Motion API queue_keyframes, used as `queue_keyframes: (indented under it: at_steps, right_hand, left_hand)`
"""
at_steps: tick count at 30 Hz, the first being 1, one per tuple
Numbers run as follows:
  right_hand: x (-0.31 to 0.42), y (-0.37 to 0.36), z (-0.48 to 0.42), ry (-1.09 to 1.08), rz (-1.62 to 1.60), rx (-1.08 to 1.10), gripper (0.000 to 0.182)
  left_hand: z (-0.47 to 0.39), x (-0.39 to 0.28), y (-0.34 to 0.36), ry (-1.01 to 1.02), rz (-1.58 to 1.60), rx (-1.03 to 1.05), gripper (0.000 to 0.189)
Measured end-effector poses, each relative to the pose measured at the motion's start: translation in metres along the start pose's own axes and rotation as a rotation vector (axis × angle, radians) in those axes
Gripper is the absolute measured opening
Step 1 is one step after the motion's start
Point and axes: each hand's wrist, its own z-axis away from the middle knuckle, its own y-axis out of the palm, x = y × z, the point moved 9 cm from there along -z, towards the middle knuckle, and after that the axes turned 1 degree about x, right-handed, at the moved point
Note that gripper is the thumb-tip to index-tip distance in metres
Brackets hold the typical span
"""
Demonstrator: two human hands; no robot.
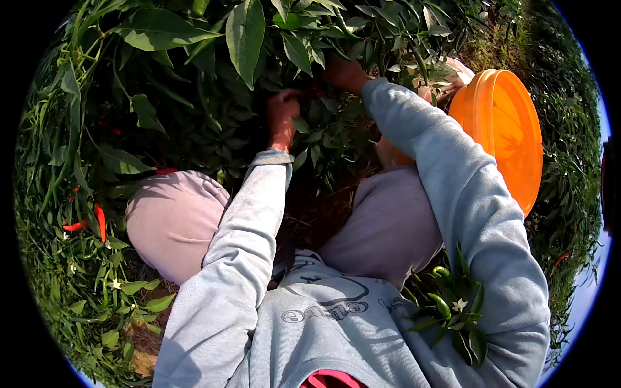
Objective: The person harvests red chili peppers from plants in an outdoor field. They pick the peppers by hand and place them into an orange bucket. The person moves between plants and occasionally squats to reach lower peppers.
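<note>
Both my arms reach up into leafy chili pepper plants (245, 43). My left hand (283, 114) is among the leaves at the upper middle, its fingers bent near a bit of red in the shade. Just right of it, my right hand (343, 73) is partly hidden by leaves, and its fingertips cannot be made out. What either hand holds cannot be told. Green chili peppers hang above and around the hands. A red chili pepper (101, 222) hangs at the left, beyond my knee, and another red pepper (166, 171) shows beside that knee.
An orange plastic bucket (516, 140) lies tilted beside my right arm, with a pale sack (453, 77) behind it. Dense pepper plants stand on both sides. A sprig with green peppers and a white flower (459, 305) lies against my right sleeve. Soil (315, 213) shows between my knees.
</note>
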Motion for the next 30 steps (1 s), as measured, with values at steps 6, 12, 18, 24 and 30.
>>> queue_keyframes:
  at_steps: [6, 12, 18, 24, 30]
  right_hand:
    - [0.002, -0.018, 0.000, -0.008, 0.079, -0.239, 0.050]
    - [0.032, -0.023, 0.005, -0.305, 0.192, -0.267, 0.031]
    - [0.019, 0.007, 0.000, -0.667, 0.485, -0.458, 0.023]
    - [0.009, -0.006, -0.009, -0.094, 0.274, -0.105, 0.034]
    - [-0.021, 0.005, -0.009, 0.052, -0.158, 0.186, 0.043]
  left_hand:
    - [0.004, 0.001, 0.005, -0.195, -0.041, -0.024, 0.020]
    - [0.003, -0.002, 0.012, -0.248, 0.168, -0.048, 0.023]
    - [-0.006, 0.012, 0.025, -0.220, 0.108, 0.016, 0.021]
    - [-0.011, 0.013, 0.013, -0.265, -0.025, -0.027, 0.020]
    - [-0.014, 0.023, 0.012, -0.282, 0.086, -0.055, 0.020]
